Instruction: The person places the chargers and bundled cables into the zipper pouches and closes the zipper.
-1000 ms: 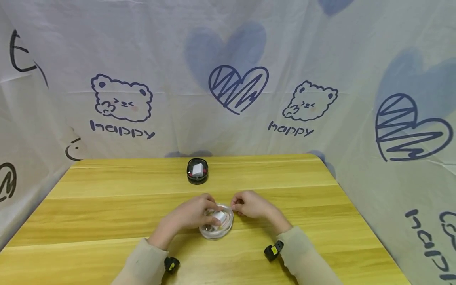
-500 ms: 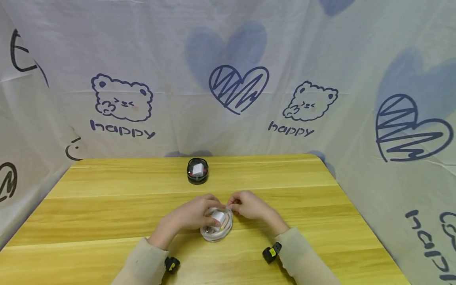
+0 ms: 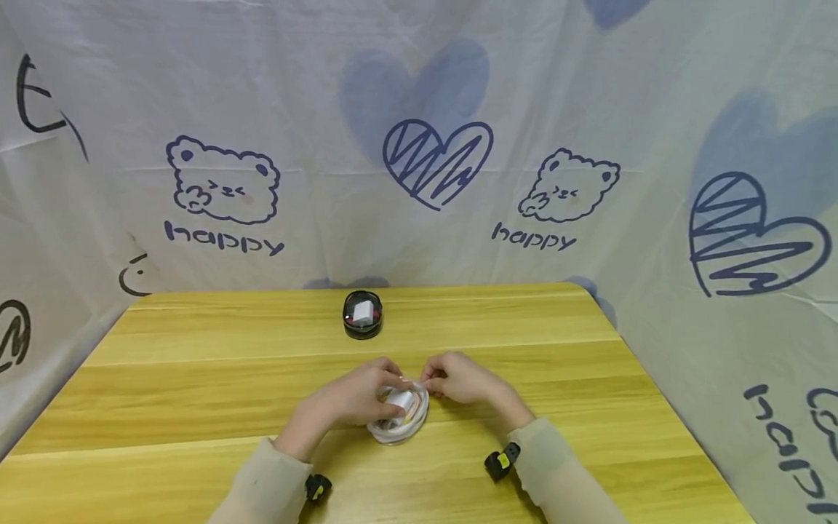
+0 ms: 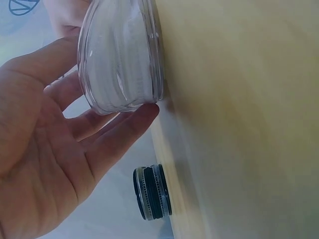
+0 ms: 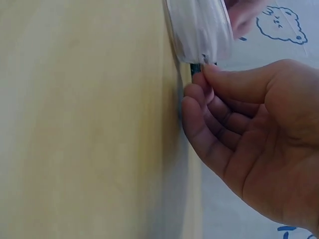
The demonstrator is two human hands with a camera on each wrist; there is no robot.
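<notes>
A clear round zip case (image 3: 396, 437) with a pale rim lies in the middle of the table, a white charger plug (image 3: 399, 399) and coiled cable visible inside. My left hand (image 3: 358, 391) grips its left side, thumb over the top. The left wrist view has the fingers spread round the edge of the case (image 4: 119, 59). At the right edge of the case, my right hand (image 3: 463, 378) pinches what looks like a small zipper pull between thumb and index finger. In the right wrist view those fingertips mostly hide it, while the other fingers of the right hand (image 5: 259, 119) are curled.
Near the back edge of the wooden table (image 3: 196, 378) stands a dark zip case (image 3: 363, 332), with a white plug showing through its lid. A pale cloth (image 3: 314, 109) printed with bears and hearts hangs behind and at both sides.
My right hand shifts slightly left along the case's rim, then back right. The case tilts a little as this happens. My left hand keeps its hold with little movement.
</notes>
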